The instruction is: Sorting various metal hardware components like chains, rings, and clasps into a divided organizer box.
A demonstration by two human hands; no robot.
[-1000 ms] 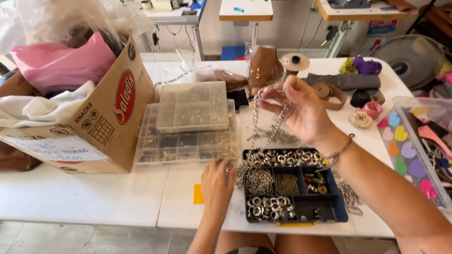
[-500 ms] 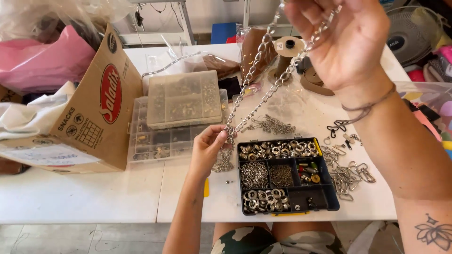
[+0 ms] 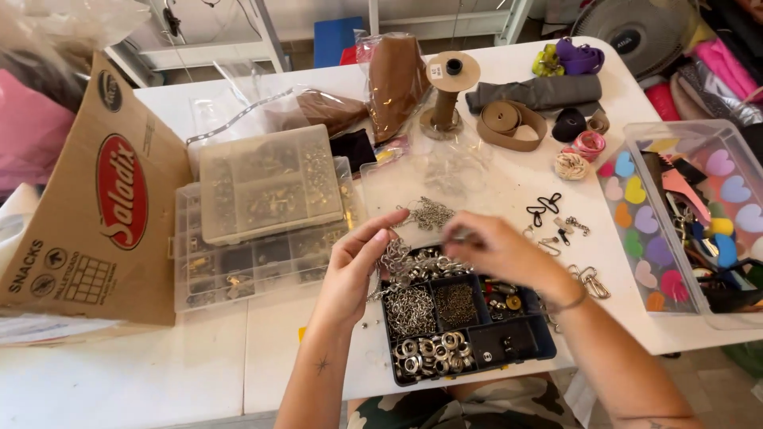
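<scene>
Lowering from its raised stretch, the silver metal link chain (image 3: 405, 262) now bunches over the dark blue compartment box (image 3: 524, 343), at 12 o'clock of its rim. Left hand (image 3: 354, 266) and right hand (image 3: 497, 250), close together above the white tabletop (image 3: 143, 381), each pinch it; inspection seems over.

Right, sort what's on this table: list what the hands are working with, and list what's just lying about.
In hand:
- silver chain, gathered by left hand and right hand
- dark compartment box of rings and chain, under both hands

Lying about:
- clear organiser boxes
- cardboard box
- thread spool
- webbing roll
- loose clasps
- heart-patterned bin
</scene>
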